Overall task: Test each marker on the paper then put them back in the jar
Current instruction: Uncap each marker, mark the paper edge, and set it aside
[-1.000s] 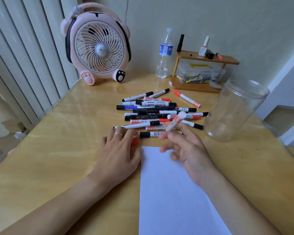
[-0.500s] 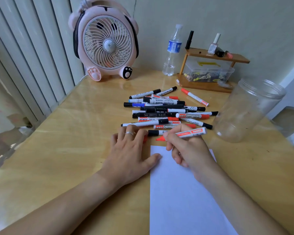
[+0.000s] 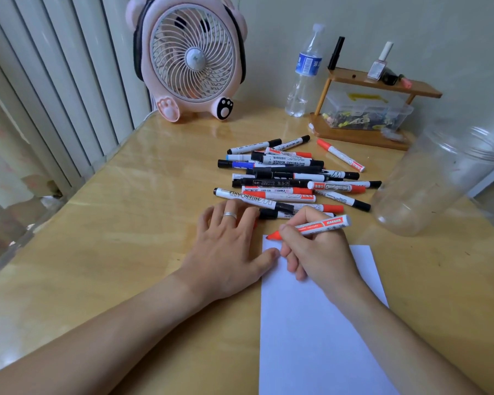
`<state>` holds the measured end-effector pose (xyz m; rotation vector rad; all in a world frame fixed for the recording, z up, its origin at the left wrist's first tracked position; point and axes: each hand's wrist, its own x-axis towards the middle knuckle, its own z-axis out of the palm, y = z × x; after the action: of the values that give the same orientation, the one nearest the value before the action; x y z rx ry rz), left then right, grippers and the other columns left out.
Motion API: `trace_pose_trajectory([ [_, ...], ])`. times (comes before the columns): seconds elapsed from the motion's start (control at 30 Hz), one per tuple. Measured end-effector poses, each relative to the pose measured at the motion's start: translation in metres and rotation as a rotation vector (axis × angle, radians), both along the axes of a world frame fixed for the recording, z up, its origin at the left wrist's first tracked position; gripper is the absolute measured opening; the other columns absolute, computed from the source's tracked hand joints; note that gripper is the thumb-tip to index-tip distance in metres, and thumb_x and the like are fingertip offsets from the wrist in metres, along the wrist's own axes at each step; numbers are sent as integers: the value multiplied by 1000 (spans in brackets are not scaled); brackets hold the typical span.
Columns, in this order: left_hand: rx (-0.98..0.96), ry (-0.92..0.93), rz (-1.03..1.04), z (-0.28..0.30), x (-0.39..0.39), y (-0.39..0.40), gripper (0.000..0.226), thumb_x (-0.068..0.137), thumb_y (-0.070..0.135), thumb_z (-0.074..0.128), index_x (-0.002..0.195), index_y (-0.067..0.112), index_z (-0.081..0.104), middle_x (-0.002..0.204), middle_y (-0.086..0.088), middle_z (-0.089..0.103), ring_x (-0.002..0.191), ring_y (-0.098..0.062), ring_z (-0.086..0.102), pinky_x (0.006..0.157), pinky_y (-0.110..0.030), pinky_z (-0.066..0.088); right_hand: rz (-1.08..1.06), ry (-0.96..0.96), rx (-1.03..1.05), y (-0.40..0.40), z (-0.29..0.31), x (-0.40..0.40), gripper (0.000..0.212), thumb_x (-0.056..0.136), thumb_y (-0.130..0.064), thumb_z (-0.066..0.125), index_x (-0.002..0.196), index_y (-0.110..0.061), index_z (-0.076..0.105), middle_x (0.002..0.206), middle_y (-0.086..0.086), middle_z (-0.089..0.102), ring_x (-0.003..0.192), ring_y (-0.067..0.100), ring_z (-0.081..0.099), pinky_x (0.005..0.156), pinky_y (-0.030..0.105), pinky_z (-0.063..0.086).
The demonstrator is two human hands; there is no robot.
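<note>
Since a moment ago your right hand (image 3: 317, 246) has dropped from the pile to the paper's far corner, turning the red marker (image 3: 311, 227) from tip-up to tip-down.

On the table (image 3: 111, 252), take the paper (image 3: 311, 337) as your landmark. Beyond its far edge lies the pile of markers (image 3: 291, 178); beyond its right corner stands the clear jar (image 3: 439, 178), with no markers visible inside. Your left hand (image 3: 228, 249) lies flat beside the paper's left edge, fingers straight, thumb touching the sheet. Your right hand's grip is closed around the red marker, its uncapped tip at the paper's far left corner.

Keep your left thumb pressing so the sheet cannot slide. Draw one short stroke inward, staying off the table. No mark shows on the paper yet, so testing has probably just begun.
</note>
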<state>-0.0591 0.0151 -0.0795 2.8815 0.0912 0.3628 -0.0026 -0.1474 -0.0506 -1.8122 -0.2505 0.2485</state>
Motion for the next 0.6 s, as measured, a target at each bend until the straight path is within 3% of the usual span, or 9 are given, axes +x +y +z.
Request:
trace_pose_trajectory([
  [0.6, 7, 2, -3, -1, 1, 1, 76, 84, 77, 22, 137, 27, 42, 141, 0, 41, 131, -23, 33, 114, -38, 16, -4, 11, -31, 0, 1, -2, 11, 94, -11, 64, 86, -6, 59, 61, 12, 64, 46, 21, 50, 40, 27, 37],
])
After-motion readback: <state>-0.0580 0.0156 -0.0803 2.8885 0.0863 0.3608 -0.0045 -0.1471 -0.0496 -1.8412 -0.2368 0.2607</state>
